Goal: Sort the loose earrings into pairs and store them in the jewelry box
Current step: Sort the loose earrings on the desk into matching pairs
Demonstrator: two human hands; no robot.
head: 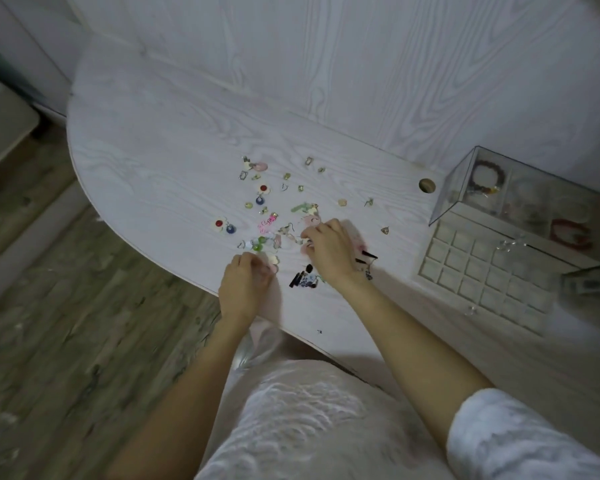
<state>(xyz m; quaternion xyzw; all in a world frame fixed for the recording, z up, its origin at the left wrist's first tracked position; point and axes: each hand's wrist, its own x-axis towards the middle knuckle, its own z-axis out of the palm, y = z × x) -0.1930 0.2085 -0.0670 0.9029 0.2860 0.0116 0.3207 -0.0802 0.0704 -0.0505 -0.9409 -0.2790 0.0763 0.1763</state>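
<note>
Several loose earrings (264, 202) lie scattered on the white wood-grain table (160, 150): flower ones with red centres and blue drops, small green and gold pieces, a pink one, black ones near the front. My left hand (245, 285) rests at the pile's near edge, fingers curled at a pale flower earring (274, 260); whether it grips the flower is unclear. My right hand (326, 251) lies over the middle of the pile, fingertips pinched among pink and silver pieces. The jewelry box (520, 209) stands at the right, its gridded white tray (465, 268) pulled out.
The clear upper section of the box holds bracelets (487, 178). A round cable hole (426, 185) is in the table near the box. A single small earring (385, 231) lies between pile and box. The curved table edge runs to the left, with wooden floor (66, 289) beyond.
</note>
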